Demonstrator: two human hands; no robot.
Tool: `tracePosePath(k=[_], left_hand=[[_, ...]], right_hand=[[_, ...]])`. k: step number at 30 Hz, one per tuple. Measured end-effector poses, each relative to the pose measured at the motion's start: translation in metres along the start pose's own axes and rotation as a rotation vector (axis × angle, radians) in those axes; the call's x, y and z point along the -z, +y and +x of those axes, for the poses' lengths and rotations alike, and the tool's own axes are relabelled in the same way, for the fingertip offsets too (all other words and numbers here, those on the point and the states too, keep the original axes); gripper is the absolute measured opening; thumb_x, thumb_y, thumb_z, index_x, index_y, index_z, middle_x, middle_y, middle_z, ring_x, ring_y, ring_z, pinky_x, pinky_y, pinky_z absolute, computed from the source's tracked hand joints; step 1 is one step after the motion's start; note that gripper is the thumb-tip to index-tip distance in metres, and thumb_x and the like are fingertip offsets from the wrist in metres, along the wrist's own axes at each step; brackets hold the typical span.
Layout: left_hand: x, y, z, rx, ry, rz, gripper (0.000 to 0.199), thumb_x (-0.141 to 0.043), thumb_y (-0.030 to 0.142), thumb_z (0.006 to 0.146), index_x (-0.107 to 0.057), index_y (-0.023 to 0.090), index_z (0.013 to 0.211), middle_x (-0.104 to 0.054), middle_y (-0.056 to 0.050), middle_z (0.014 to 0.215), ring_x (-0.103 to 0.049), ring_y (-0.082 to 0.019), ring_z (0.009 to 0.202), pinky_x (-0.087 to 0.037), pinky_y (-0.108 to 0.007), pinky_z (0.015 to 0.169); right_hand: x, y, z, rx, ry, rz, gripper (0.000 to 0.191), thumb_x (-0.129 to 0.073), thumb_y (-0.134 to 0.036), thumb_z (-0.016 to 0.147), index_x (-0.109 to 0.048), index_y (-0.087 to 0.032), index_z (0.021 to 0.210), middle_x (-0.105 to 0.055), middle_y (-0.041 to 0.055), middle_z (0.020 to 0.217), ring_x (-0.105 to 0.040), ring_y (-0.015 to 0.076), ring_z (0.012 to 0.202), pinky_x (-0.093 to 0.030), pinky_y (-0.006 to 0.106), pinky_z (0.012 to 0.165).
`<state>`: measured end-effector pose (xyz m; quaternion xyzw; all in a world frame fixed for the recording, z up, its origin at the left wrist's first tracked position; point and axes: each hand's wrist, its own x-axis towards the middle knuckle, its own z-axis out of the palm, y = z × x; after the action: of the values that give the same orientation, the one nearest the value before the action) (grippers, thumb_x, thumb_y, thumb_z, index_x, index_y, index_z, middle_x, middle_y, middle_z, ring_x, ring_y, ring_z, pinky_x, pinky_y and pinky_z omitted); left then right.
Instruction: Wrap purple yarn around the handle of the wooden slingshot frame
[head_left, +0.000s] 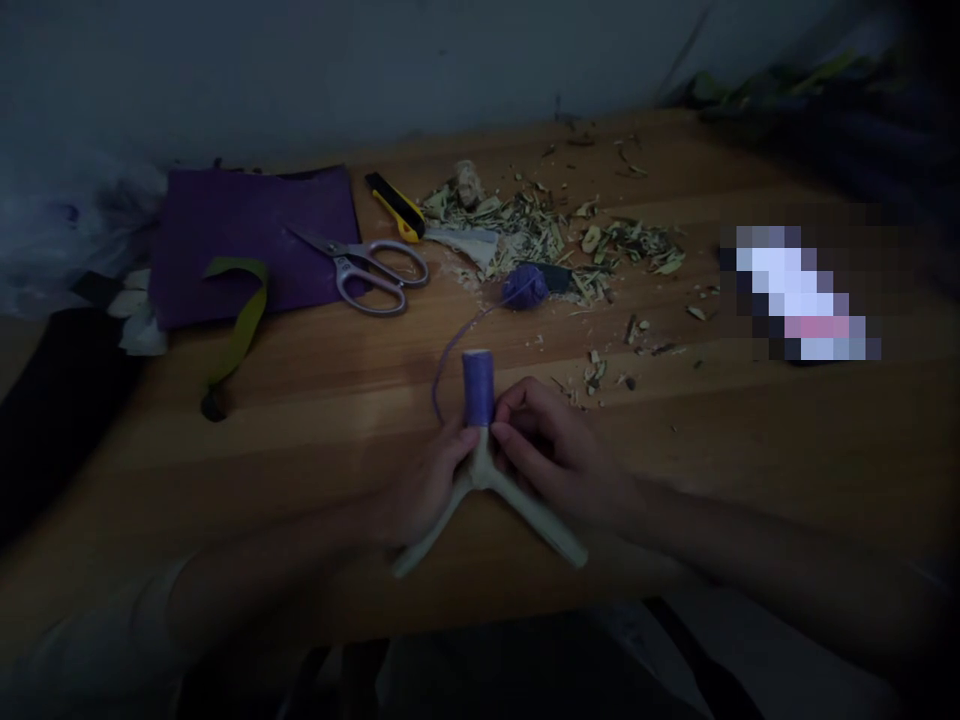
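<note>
Two hands meet at a forked stick (pixel 481 468) over the near tabletop (pixel 750 450), its stem wrapped in purple cord (pixel 478 390). The left hand (pixel 431 480) is curled round the stick's left side; the right hand (pixel 559 445) has thumb and forefinger bent close at the wrap's lower edge, though whether they pinch cord I cannot tell. Slackened tension could loosen the coils; a tug could roll the ball (pixel 523 287) among the shavings (pixel 536 225).

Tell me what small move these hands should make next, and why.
Probably one more turn of the thin purple cord around the pale, Y-shaped wooden stick: the purple wrapping leaves bare wood below it, the left hand holds the stick, and loose cord trails from the round purple ball.
</note>
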<state>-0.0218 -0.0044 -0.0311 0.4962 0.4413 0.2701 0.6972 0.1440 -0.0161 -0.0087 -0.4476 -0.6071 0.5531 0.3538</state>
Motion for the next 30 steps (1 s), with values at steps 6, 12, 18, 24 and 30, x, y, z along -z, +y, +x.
tracePosePath(k=[6, 12, 18, 24, 30], left_hand=[[-0.001, 0.002, -0.002, 0.005, 0.008, -0.005, 0.032, -0.031, 0.030, 0.089, -0.053, 0.019, 0.068, -0.057, 0.003, 0.078, -0.049, -0.012, 0.081, -0.037, -0.021, 0.079], [-0.007, 0.007, 0.001, 0.023, -0.112, -0.185, 0.038, -0.025, 0.035, 0.091, -0.053, 0.018, 0.073, -0.058, 0.000, 0.071, -0.054, -0.015, 0.081, -0.039, -0.027, 0.083], [-0.008, 0.012, 0.005, 0.098, -0.332, -0.449, 0.038, -0.027, 0.035, 0.087, -0.050, 0.016, 0.065, -0.058, -0.003, 0.058, -0.060, -0.017, 0.069, -0.045, -0.033, 0.075], [-0.008, 0.013, 0.003, 0.201, -0.305, -0.487, 0.030, -0.034, 0.037, 0.084, -0.046, 0.018, 0.065, -0.051, 0.004, 0.051, -0.059, -0.014, 0.049, -0.048, -0.028, 0.055], [-0.007, 0.005, 0.003, 0.237, -0.204, -0.402, 0.039, -0.038, 0.049, 0.078, -0.052, 0.017, 0.060, -0.059, -0.003, 0.047, -0.055, -0.014, 0.041, -0.040, -0.022, 0.040]], right_hand=[[-0.001, -0.003, 0.000, -0.037, 0.003, 0.042, 0.007, -0.042, -0.024, 0.089, -0.039, -0.020, 0.084, -0.052, -0.0052, 0.064, -0.046, 0.0047, 0.049, -0.037, 0.016, 0.046], [0.000, -0.003, 0.004, -0.117, 0.002, 0.206, 0.009, -0.042, -0.026, 0.089, -0.039, -0.020, 0.084, -0.055, -0.0068, 0.061, -0.043, 0.0022, 0.038, -0.034, 0.012, 0.034], [0.000, -0.005, 0.007, -0.193, -0.018, 0.378, 0.010, -0.045, -0.026, 0.087, -0.039, -0.020, 0.081, -0.060, -0.0071, 0.059, -0.052, 0.0045, 0.035, -0.037, 0.012, 0.031], [0.001, -0.006, 0.009, -0.184, -0.001, 0.276, 0.016, -0.052, -0.028, 0.081, -0.041, -0.019, 0.075, -0.059, -0.0047, 0.055, -0.054, 0.0076, 0.042, -0.040, 0.018, 0.040], [0.002, -0.004, 0.011, -0.168, -0.012, 0.227, 0.023, -0.061, -0.032, 0.074, -0.044, -0.018, 0.069, -0.054, -0.0044, 0.058, -0.043, 0.0054, 0.045, -0.032, 0.019, 0.044]])
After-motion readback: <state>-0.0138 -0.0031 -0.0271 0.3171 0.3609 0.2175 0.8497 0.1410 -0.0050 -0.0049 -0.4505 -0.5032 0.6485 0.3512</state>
